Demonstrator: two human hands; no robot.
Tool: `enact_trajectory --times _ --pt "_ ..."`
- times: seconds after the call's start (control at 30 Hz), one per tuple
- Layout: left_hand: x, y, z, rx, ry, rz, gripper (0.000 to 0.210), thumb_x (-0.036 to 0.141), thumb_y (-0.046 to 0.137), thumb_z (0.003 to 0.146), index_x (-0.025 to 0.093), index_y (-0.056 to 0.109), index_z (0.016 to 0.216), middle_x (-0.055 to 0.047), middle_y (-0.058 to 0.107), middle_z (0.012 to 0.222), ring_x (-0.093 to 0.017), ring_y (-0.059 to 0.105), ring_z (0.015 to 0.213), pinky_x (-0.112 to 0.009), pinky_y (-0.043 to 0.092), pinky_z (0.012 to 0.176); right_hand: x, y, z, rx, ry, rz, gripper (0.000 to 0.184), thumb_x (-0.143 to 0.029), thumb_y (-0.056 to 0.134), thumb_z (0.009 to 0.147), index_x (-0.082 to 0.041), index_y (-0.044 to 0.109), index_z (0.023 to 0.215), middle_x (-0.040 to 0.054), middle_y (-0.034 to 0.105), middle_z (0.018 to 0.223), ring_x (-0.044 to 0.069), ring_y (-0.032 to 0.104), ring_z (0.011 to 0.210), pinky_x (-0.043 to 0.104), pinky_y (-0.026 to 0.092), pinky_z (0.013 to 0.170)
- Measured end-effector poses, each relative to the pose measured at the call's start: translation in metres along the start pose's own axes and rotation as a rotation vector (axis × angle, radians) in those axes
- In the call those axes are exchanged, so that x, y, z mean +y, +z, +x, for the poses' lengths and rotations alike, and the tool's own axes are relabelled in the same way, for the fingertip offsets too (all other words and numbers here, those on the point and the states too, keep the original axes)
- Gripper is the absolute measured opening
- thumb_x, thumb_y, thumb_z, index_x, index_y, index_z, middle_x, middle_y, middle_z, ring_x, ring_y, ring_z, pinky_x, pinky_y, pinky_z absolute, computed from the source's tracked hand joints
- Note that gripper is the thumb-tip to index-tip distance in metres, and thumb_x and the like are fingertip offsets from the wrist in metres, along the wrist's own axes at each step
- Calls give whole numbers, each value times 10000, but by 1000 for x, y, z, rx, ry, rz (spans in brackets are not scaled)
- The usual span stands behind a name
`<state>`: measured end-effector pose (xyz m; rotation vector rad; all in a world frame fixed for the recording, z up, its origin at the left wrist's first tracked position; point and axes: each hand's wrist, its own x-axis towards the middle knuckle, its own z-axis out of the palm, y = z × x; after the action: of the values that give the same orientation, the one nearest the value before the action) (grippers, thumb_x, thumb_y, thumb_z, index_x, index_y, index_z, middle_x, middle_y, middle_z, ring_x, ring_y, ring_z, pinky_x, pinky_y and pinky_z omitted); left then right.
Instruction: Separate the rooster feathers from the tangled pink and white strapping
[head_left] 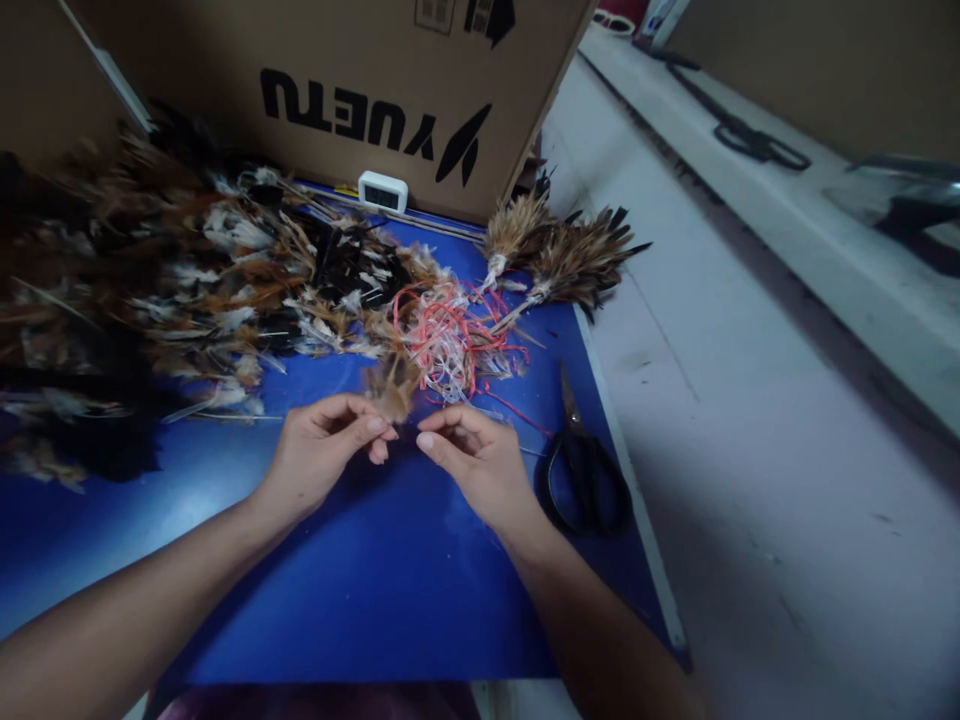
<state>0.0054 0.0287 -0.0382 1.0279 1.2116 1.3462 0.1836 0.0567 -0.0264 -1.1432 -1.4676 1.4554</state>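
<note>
My left hand [337, 445] is closed in a pinch on a small tuft of brown feathers [394, 385], which points up from the fingertips and is slightly blurred. Just to its right, my right hand [476, 460] has thumb and forefinger pressed close together; whatever lies between them is too small to make out. Beyond both hands lies a tangle of red and white string [446, 340]. Black-handled scissors [581, 475] rest right of my right hand, blades pointing away. Two bound bunches of brown feathers [574, 255] lie behind the string.
A large heap of loose feathers [202, 270] covers the left and back of the blue table [360, 590]. A cardboard box [337, 150] stands behind it, with a small white digital display [382, 192] in front. Another pair of scissors [757, 140] lies on the ledge at right.
</note>
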Motion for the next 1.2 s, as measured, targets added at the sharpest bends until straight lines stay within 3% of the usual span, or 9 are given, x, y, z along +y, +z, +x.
enact_trajectory --times 0.1,0.23,0.37,0.5,0.63,0.8,0.9,1.03,1.2 --pt "7 -3 6 132 54 -85 108 254 738 759 176 691 701 6 676 610 -93 580 507 -220 488 557 3 -2 1 81 -130 -213 43 -193 636 796 -203 669 822 -9 642 766 117 578 675 256 475 654" --pt "15 -8 14 256 119 -193 145 244 787 699 171 667 663 4 680 637 -77 563 483 -196 485 514 11 1 0 88 -337 -465 124 -132 564 845 -202 664 872 8 629 813 132 585 736 270 490 708" --pt "17 -11 18 297 162 -248 156 232 788 700 158 656 663 -8 677 642 -68 552 480 -173 475 498 16 10 0 40 -505 -714 164 -160 508 906 -186 651 980 57 637 919 186 573 880 341 484 838" --pt "15 -11 19 292 146 -241 153 244 782 707 161 664 658 -8 666 640 -68 542 484 -170 471 485 15 19 2 -29 -611 -948 235 -142 475 922 -151 635 1094 96 622 1018 216 526 934 371 459 864" --pt "15 -12 20 292 157 -238 131 240 767 720 175 667 664 -1 665 643 -74 539 485 -183 473 488 7 28 4 -80 -669 -1066 220 -165 455 943 -172 651 1043 81 614 993 216 493 921 366 436 827" --pt "16 -14 20 294 149 -228 133 241 765 715 166 664 673 -2 663 644 -68 533 488 -183 461 495 4 48 8 -161 -614 -1236 193 -340 567 903 -170 639 959 83 582 926 244 470 894 391 408 763" --pt "15 -15 20 284 139 -228 145 254 763 714 164 657 673 -2 662 648 -69 533 487 -188 455 492 10 57 13 -153 -604 -1303 135 -257 536 918 -163 633 928 87 579 882 245 475 863 393 399 741" --pt "15 -15 20 282 110 -209 150 253 754 713 153 650 674 3 661 655 -64 535 484 -187 455 496 11 52 18 -125 -586 -1198 175 -163 468 929 -167 617 837 87 586 849 232 490 841 384 406 754" --pt "13 -14 22 272 90 -210 133 230 750 702 149 649 672 2 662 647 -64 531 475 -187 447 484 -6 22 13 -102 -287 -552 130 -199 528 894 -195 577 773 4 564 766 147 518 745 281 425 701"
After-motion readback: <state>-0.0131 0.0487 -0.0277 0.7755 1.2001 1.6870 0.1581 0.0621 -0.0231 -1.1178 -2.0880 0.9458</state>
